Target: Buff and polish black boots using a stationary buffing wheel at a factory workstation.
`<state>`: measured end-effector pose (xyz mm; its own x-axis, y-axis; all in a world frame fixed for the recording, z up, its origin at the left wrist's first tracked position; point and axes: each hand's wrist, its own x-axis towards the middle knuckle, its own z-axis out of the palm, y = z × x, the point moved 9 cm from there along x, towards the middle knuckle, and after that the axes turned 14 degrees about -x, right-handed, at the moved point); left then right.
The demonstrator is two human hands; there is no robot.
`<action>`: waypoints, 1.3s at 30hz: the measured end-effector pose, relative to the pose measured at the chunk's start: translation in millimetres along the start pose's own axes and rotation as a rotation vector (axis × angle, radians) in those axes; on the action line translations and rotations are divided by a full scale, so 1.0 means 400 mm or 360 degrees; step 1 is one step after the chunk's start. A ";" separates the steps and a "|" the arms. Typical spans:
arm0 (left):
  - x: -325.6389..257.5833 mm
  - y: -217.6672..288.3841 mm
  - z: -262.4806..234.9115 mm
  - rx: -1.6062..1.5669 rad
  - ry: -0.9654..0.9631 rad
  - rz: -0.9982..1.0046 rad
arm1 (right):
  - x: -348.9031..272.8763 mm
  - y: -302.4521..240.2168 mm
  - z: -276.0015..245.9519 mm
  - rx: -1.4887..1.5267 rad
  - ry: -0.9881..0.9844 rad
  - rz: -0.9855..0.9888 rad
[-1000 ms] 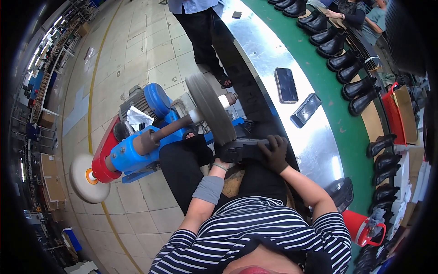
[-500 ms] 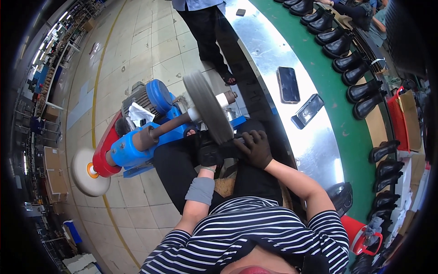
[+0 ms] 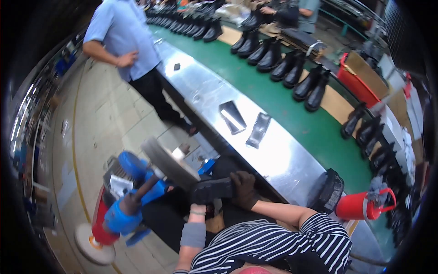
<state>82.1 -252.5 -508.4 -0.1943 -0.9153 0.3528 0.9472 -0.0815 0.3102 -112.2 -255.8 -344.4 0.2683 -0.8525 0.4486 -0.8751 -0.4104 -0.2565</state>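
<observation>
Currently buffing: both hands, left hand [image 3: 197,197] and right hand [image 3: 244,188], grasp black boot [image 3: 213,189] against wheel [image 3: 165,160]; next, rotate boot steadily.

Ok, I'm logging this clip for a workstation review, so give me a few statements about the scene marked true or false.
1. Both hands, the left hand and the right hand, hold a dark shoe by the grey buffing wheel. True.
2. The conveyor belt is red. False: it is green, with black boots in a row on it.
3. A red bucket stands at the person's right. True.
4. The steel counter bears nothing. False: two flat dark items lie on it.
</observation>
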 end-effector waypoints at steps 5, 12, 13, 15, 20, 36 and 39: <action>0.014 0.003 -0.025 0.1073 0.0667 -0.0179 | -0.031 0.076 -0.027 0.0041 0.0103 0.0181; 0.239 -0.038 0.512 -0.0156 0.0684 0.0033 | -0.053 0.223 0.008 0.1082 -0.0067 0.0418; 0.262 -0.028 0.581 -0.0003 0.0622 0.0051 | -0.040 0.237 0.003 0.1309 -0.0104 0.0444; 0.296 -0.024 0.685 0.0291 0.0484 0.0062 | 0.019 0.262 -0.026 0.2121 -0.0042 0.0600; 0.300 -0.051 0.612 0.0639 0.0359 -0.0245 | 0.110 0.530 -0.082 0.2960 -0.0064 0.1022; 0.165 -0.196 0.313 0.1297 0.0465 -0.1029 | 0.190 1.027 0.025 -0.0370 0.0106 0.0749; 0.112 -0.120 0.271 0.1126 0.0892 -0.1109 | 0.333 0.555 0.052 -0.0065 -0.0199 0.1121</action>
<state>0.4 -246.9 -411.9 -0.3120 -0.8197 -0.4803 0.2869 -0.5632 0.7749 -262.5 -467.0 -359.4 -0.3241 -0.9421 0.0858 -0.8711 0.2618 -0.4156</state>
